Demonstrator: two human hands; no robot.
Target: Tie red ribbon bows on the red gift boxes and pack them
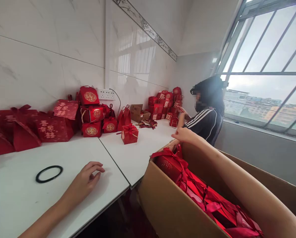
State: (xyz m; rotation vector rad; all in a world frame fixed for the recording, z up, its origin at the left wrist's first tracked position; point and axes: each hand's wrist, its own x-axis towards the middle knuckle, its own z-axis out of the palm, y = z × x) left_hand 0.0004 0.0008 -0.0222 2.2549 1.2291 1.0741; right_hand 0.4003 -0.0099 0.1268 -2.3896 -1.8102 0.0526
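One camera is sitting on the person's head. It is looking forward and down, with the white table (16, 178) lying close and the window (262, 74) standing farther off.

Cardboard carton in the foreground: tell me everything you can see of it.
The cardboard carton looks plain brown and rectangular, with straight walls and an open top. It is upright beside the white table; its base is out of sight. Inside, against its walls, are red gift boxes and shiny red ribbons, crowded together. The right forearm passes over the opening, and the right hand is by its far end; whether either touches it is unclear.
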